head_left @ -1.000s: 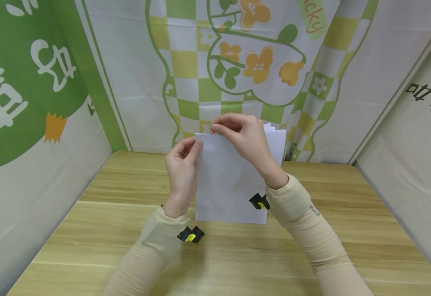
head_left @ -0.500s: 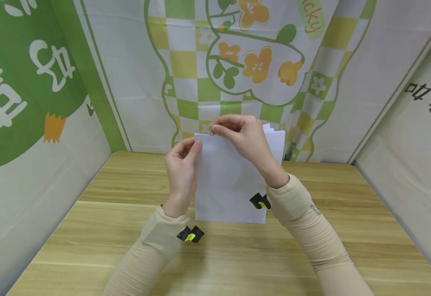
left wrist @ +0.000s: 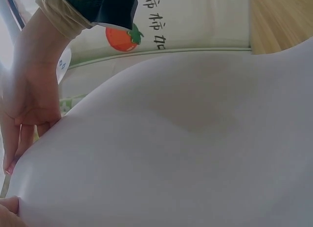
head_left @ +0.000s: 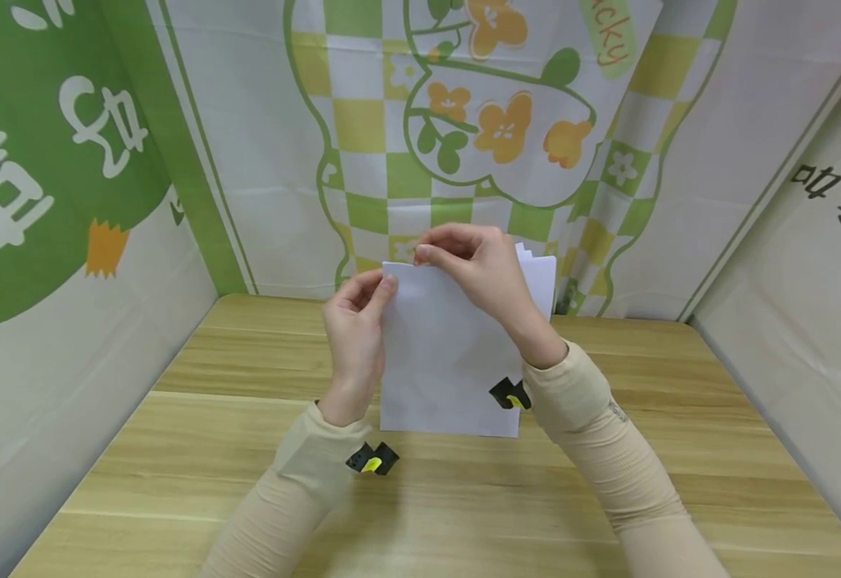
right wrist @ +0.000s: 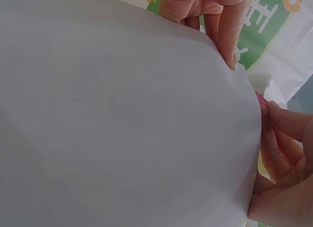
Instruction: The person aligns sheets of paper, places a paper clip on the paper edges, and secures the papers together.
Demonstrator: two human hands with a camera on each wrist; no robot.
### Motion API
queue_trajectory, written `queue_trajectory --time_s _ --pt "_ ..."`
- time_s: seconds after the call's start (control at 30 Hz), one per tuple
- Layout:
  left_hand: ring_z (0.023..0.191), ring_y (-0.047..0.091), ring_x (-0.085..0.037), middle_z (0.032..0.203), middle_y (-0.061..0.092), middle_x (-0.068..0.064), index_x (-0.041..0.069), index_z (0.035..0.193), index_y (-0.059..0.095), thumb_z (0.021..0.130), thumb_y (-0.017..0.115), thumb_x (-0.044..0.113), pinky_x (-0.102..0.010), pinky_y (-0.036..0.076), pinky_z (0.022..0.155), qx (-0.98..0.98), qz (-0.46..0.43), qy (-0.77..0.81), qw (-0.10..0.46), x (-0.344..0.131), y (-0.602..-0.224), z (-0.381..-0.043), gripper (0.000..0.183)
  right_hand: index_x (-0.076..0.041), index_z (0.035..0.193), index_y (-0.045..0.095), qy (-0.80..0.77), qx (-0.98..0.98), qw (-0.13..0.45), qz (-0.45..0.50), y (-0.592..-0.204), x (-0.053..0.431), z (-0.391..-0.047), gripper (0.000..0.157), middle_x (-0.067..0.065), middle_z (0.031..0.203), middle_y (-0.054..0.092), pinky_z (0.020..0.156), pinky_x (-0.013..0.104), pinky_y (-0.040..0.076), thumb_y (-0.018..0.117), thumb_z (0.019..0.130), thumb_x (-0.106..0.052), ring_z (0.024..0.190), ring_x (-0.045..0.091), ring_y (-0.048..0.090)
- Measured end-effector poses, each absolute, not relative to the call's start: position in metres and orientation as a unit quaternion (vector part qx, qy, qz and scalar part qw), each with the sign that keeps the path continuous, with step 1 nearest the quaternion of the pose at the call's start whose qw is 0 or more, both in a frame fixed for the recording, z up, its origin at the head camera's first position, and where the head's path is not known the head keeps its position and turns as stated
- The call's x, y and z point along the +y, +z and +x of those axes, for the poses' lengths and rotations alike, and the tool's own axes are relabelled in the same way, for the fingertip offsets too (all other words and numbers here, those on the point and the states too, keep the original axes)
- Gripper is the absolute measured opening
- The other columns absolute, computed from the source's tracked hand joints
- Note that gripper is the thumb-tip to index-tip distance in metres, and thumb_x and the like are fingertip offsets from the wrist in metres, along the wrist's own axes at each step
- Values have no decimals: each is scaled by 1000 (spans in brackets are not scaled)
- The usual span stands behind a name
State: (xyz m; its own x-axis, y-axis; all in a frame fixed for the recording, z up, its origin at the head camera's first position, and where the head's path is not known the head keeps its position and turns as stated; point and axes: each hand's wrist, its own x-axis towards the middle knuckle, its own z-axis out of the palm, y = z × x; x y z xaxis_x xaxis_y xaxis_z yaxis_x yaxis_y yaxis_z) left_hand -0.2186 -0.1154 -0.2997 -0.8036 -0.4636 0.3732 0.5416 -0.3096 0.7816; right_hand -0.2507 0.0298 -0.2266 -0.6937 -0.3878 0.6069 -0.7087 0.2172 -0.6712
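A small stack of white paper sheets [head_left: 449, 353] stands upright over the table, its top edge toward the back wall. My left hand [head_left: 355, 325] pinches the upper left corner between thumb and fingers. At the top edge, just right of that corner, my right hand [head_left: 481, 269] pinches a pinkish-red paper clip [right wrist: 261, 98] against the sheets. Most of the clip is hidden by fingertips and paper. Several sheet corners fan out behind the right hand. In the left wrist view the front sheet [left wrist: 171, 139] bulges and fills most of the picture.
Under the hands lies a wood-grain table [head_left: 247, 449]. Printed cloth walls enclose it, with a checkered back panel [head_left: 363, 120] close behind the paper. A black and yellow camera mount sits at each wrist, the left one [head_left: 372, 458] low beside the sheets.
Both hands keep their grips in nearly the same place. My right hand has shifted very slightly to the right along the top edge.
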Motion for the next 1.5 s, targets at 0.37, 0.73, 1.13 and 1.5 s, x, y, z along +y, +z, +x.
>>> queue_trajectory --time_s 0.37,0.73,1.13,1.5 --pt "67 54 -7 74 63 3 6 83 68 83 69 -2 -15 44 60 -495 -38 -809 315 -114 -299 -218 9 -6 90 73 509 -765 156 363 -228 29 -252 12 6 81 72 67 24 52 71 85 -17 72 10 68" --pt "65 54 -7 73 64 3 7 82 69 82 69 -4 -16 44 59 -487 -37 -812 320 -114 -298 -218 11 -6 90 73 506 -766 153 366 -226 28 -251 14 6 82 72 68 25 53 71 86 -19 72 10 68" --pt "65 53 -6 73 63 4 7 82 68 82 70 -2 -15 42 58 -502 -35 -804 317 -114 -297 -217 9 -10 89 74 488 -780 169 353 -226 29 -252 12 2 80 73 63 24 52 73 84 -21 68 8 67" --pt "67 53 -7 74 63 4 4 85 68 82 70 -1 -15 43 60 -503 -30 -805 314 -115 -298 -216 6 -12 89 75 477 -790 172 346 -224 30 -250 13 1 80 73 61 23 50 74 83 -23 66 8 65"
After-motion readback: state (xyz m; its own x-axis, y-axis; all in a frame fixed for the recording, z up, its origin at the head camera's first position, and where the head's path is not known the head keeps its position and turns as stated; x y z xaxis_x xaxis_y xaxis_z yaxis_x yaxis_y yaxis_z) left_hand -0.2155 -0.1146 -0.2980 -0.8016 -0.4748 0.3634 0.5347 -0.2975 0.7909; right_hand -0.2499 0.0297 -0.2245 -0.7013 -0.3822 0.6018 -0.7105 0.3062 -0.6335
